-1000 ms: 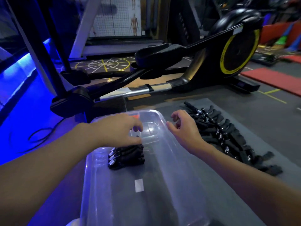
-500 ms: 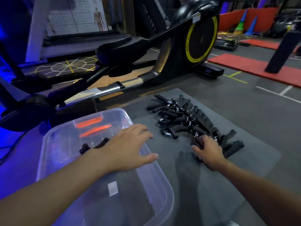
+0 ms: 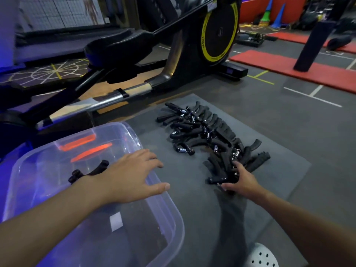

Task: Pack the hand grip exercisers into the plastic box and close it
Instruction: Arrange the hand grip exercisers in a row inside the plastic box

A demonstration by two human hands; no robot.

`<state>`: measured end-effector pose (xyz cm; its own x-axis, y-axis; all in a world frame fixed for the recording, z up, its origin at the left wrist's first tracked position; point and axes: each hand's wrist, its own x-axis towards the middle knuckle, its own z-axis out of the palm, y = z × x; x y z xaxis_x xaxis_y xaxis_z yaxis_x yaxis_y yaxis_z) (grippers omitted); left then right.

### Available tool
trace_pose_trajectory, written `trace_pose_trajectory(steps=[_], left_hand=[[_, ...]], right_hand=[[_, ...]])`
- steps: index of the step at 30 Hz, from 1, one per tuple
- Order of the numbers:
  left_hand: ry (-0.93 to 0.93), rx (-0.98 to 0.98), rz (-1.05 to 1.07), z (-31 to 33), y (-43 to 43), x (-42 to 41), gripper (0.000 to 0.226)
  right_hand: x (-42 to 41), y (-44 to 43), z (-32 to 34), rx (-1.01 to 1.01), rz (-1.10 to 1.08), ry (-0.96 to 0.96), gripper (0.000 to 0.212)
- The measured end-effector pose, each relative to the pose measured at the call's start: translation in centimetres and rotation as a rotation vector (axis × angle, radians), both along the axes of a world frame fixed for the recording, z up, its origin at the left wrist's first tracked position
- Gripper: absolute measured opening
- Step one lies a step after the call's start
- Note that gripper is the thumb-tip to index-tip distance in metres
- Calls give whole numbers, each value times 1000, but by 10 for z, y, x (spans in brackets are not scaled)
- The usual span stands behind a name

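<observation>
A clear plastic box (image 3: 169, 214) stands open at the lower left, with a few black hand grip exercisers (image 3: 86, 172) lying inside near its far end. My left hand (image 3: 133, 176) hovers flat over the box's right rim, fingers spread, holding nothing. A long pile of black hand grip exercisers (image 3: 210, 132) with metal springs lies on a grey mat (image 3: 273, 170) to the right. My right hand (image 3: 240, 182) rests on the near end of that pile, fingers curled around a couple of exercisers.
A black elliptical trainer (image 3: 217, 33) with a yellow-ringed flywheel stands just behind the box and mat, its rail (image 3: 107, 101) running left. Red mats (image 3: 289, 64) and a dark post (image 3: 316, 35) lie at the far right. A white perforated object (image 3: 262, 257) shows at the bottom edge.
My left hand has left the exercisers it set in the box and moved to the box's right rim. My right hand has reached from the rim to the pile's near end and closed on it.
</observation>
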<state>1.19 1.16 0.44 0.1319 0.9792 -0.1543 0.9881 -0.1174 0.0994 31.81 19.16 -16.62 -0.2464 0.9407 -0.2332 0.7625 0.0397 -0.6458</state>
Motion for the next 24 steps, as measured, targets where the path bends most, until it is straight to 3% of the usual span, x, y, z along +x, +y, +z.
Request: trace_pose_trajectory(steps=[10, 15, 19, 24], left_hand=[[2, -23, 3, 2, -1, 2, 88], [9, -25, -4, 2, 0, 2, 87], [-1, -28, 0, 3, -1, 2, 87], [-17, -34, 5, 4, -2, 2, 88]], right_hand=[[-14, -21, -4, 125, 95, -306, 92], [-21, -24, -8, 139, 156, -280, 95], [-31, -25, -14, 66, 183, -87, 104], [-38, -25, -17, 38, 130, -74, 104]])
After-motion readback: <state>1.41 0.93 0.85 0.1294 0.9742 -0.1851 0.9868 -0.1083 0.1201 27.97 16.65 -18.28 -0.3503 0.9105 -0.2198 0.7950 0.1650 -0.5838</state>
